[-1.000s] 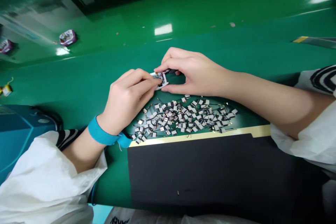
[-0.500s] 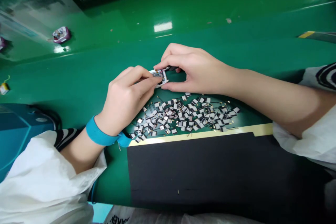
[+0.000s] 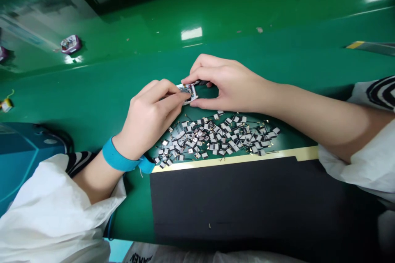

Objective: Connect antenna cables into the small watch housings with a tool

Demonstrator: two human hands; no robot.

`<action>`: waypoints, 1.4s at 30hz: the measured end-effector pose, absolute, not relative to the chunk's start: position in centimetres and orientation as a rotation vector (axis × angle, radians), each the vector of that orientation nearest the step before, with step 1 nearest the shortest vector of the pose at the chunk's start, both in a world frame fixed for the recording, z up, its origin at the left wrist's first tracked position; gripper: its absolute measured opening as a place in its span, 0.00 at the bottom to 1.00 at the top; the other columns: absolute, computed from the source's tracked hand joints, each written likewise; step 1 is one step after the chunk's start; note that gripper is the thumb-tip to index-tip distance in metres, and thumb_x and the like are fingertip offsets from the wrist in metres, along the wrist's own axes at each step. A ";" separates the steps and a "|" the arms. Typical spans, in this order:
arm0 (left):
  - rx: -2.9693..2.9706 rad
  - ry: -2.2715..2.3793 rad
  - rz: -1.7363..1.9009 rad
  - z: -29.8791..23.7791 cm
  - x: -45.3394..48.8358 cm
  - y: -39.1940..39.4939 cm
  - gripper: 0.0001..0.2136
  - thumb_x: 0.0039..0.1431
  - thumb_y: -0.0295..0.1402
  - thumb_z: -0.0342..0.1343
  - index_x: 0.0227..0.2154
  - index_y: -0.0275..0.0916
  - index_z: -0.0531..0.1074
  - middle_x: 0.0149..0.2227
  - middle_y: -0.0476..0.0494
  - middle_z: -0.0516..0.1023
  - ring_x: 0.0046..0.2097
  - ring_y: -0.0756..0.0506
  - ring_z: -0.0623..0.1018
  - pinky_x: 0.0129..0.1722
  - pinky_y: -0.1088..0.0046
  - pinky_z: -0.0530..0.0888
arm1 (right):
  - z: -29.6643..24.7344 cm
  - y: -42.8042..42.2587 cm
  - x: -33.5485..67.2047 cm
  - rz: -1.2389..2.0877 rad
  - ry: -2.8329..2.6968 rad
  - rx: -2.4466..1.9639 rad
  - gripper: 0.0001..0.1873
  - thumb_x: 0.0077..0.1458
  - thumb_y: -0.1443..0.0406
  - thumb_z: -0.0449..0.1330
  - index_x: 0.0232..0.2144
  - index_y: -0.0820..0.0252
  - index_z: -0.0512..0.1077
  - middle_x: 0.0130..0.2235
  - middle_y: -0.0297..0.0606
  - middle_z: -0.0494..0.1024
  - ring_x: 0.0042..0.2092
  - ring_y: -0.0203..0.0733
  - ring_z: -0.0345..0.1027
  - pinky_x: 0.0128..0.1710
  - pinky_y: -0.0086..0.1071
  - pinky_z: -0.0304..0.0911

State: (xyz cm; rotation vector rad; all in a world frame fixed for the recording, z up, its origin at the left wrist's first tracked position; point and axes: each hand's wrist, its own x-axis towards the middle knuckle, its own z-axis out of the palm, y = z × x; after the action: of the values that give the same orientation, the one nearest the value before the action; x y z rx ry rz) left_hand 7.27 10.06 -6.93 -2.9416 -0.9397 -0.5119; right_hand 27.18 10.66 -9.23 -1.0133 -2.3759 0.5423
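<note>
Between my two hands is a small white device housing (image 3: 194,94) with a circuit board showing inside. My left hand (image 3: 151,109) is closed on its left side, fingertips over the board. With thumb and forefinger my right hand (image 3: 224,82) grips the right end of the housing. A small dark object (image 3: 203,83) shows under my right fingers; its kind I cannot make out. Just below both hands lies a spread pile of small antenna modules (image 3: 216,135), pale squares with thin black leads.
A black mat (image 3: 247,201) with a cream strip (image 3: 290,153) along its far edge lies nearest me. At left are a blue case (image 3: 24,144), a yellow part with a wire (image 3: 6,105) and a purple-rimmed housing (image 3: 70,44). A flat strip (image 3: 370,47) lies far right.
Both hands keep nearly the same hold on the housing. The whole view has shifted slightly, with little other visible movement.
</note>
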 end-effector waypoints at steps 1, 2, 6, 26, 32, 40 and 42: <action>-2.940 -0.938 -0.513 -6.9 7.3 10.1 0.07 0.60 0.30 0.46 0.37 0.41 0.69 0.34 0.48 0.70 0.34 0.50 0.68 0.32 0.73 0.68 | -9.3 10.7 27.2 0.542 -2.369 -1.007 0.18 0.51 0.59 0.57 0.42 0.63 0.67 0.41 0.40 0.66 0.40 0.40 0.62 0.36 0.32 0.60; -2.939 -0.936 -0.514 -6.9 7.3 10.0 0.07 0.59 0.30 0.46 0.36 0.40 0.70 0.34 0.48 0.70 0.34 0.50 0.68 0.32 0.74 0.68 | -9.3 10.7 27.2 0.541 -2.361 -1.004 0.18 0.51 0.59 0.57 0.42 0.62 0.67 0.40 0.39 0.66 0.40 0.40 0.63 0.36 0.33 0.60; -2.945 -0.943 -0.520 -6.9 7.3 10.0 0.08 0.59 0.31 0.47 0.36 0.39 0.70 0.33 0.47 0.71 0.34 0.50 0.69 0.32 0.74 0.68 | -9.3 10.6 27.1 0.552 -2.351 -1.013 0.16 0.50 0.59 0.58 0.41 0.60 0.68 0.40 0.38 0.66 0.40 0.40 0.63 0.37 0.33 0.60; -2.940 -0.837 -0.548 -6.9 7.3 10.0 0.09 0.59 0.29 0.46 0.35 0.35 0.71 0.32 0.45 0.71 0.34 0.50 0.68 0.32 0.76 0.67 | -8.9 10.3 27.9 0.594 -2.189 -0.998 0.11 0.60 0.67 0.43 0.39 0.62 0.64 0.40 0.42 0.66 0.44 0.39 0.60 0.45 0.36 0.59; -2.937 -0.828 -0.561 -7.2 7.2 10.0 0.09 0.59 0.28 0.46 0.35 0.35 0.71 0.32 0.45 0.70 0.34 0.50 0.68 0.33 0.75 0.68 | -8.5 9.3 29.0 0.303 -2.144 -1.072 0.13 0.56 0.68 0.51 0.44 0.60 0.68 0.33 0.40 0.66 0.37 0.41 0.62 0.37 0.38 0.63; -2.906 -0.817 -0.551 -7.7 7.1 10.1 0.08 0.59 0.28 0.46 0.36 0.35 0.70 0.33 0.45 0.69 0.41 0.47 0.69 0.40 0.73 0.70 | -7.8 8.7 26.4 0.617 -1.716 -1.001 0.07 0.43 0.70 0.64 0.23 0.59 0.68 0.28 0.33 0.74 0.32 0.38 0.71 0.31 0.30 0.69; -2.904 -0.826 -0.551 -7.8 7.1 10.1 0.08 0.59 0.27 0.45 0.34 0.35 0.70 0.33 0.45 0.69 0.41 0.47 0.70 0.39 0.74 0.71 | -8.0 8.8 25.7 0.636 -1.732 -0.986 0.07 0.43 0.70 0.64 0.23 0.59 0.67 0.27 0.33 0.74 0.31 0.38 0.71 0.30 0.30 0.69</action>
State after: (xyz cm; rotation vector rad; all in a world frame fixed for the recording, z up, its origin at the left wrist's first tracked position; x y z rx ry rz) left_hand 7.06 10.07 -7.80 -2.9043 -0.8264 -0.5508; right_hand 25.74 8.80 -7.97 -0.9865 -1.7324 0.6359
